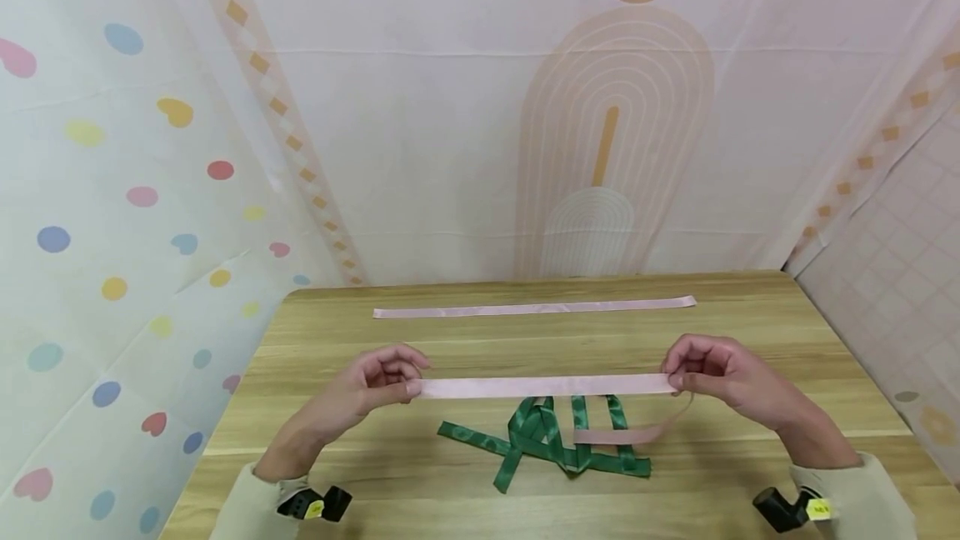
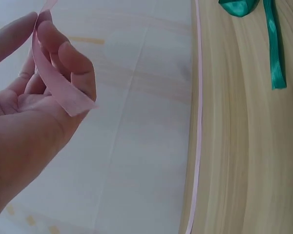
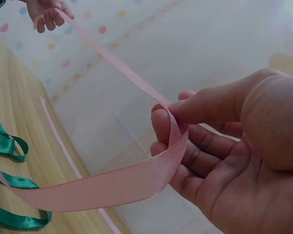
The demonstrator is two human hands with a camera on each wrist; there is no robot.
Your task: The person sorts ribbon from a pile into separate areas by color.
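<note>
Both the left hand (image 1: 375,382) and right hand (image 1: 712,373) pinch a flat pink satin ribbon (image 1: 547,387), stretched taut, unfolded; a tangled green ribbon (image 1: 547,440) lies at 6 o'clock.

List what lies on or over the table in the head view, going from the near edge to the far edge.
Green ribbon tangled on the table → pink ribbon stretched between the left hand and the right hand → second pink ribbon lying flat near the far edge.

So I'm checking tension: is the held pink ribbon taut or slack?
Taut: the pink ribbon runs straight between left hand and right hand; only its tail droops.
</note>
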